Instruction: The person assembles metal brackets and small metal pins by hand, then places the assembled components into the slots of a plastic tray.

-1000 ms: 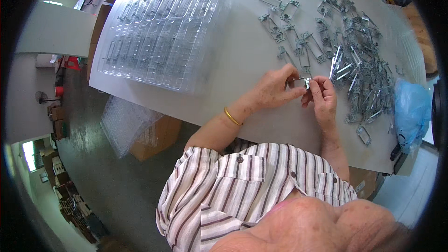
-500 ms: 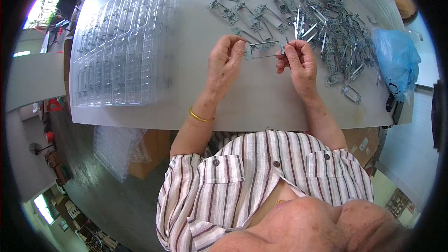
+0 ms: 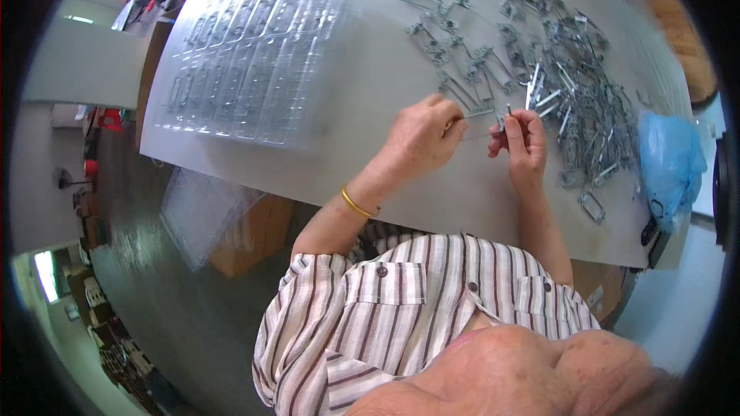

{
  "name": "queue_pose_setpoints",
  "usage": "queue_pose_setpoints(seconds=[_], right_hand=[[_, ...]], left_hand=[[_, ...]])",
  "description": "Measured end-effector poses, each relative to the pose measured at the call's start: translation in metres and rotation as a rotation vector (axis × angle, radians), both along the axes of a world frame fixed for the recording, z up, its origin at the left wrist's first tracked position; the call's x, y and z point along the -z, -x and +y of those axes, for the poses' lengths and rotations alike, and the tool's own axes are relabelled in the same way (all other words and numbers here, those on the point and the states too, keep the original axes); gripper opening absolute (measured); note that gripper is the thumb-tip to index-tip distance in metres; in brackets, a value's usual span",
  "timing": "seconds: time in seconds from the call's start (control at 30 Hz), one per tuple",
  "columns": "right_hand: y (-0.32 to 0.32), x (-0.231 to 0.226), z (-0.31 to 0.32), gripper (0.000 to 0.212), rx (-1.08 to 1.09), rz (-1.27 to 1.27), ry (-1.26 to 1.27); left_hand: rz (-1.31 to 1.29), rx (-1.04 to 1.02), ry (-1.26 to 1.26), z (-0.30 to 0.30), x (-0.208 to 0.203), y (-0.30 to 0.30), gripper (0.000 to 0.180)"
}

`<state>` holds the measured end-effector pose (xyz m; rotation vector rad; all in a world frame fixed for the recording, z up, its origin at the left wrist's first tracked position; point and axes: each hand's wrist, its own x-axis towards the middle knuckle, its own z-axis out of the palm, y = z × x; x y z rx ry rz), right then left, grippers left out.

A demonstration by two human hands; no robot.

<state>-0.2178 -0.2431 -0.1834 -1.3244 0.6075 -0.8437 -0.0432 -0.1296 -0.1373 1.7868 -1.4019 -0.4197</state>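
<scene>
Between my hands, a small metal bracket (image 3: 499, 122) with thin rods is held above the white table. My left hand (image 3: 421, 140) is closed on its left end, fingers bent and hiding most of that part. The thumb and fingers of my right hand (image 3: 525, 145) pinch its other end, where a short, thin metal piece (image 3: 509, 109) sticks up. Just beyond my fingertips lie several similar loose brackets (image 3: 460, 92). To their right is a dense heap of metal brackets (image 3: 586, 81), with some shiny flat strips (image 3: 533, 86) among them.
On the table's left side lies a clear plastic tray (image 3: 254, 54) with rows of compartments holding metal parts. A blue plastic bag (image 3: 669, 162) sits at the right edge. Below the near edge are more clear trays (image 3: 202, 212) and a cardboard box (image 3: 250, 239).
The view has turned, so the table appears tilted. My left hand has rolled over the bracket's left end, covering more of it; my right hand still pinches the other end.
</scene>
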Motion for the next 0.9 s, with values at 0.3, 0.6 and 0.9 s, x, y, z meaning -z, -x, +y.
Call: queue_pose_setpoints(seconds=[0.3,0.6,0.9], right_hand=[[0.0,0.003,0.001,0.013,-0.111,-0.035,0.0],[0.0,0.002,0.02,0.005,-0.389,0.345,0.121],[-0.029,-0.023,0.069,0.008,-0.693,0.36,0.475]], left_hand=[[-0.14,-0.073,0.016,0.054,-0.036,-0.002,0.01],[-0.036,-0.139,0.164,0.11,-0.105,-0.036,0.008],[-0.22,-0.478,0.095,0.088,-0.145,-0.122,0.013]])
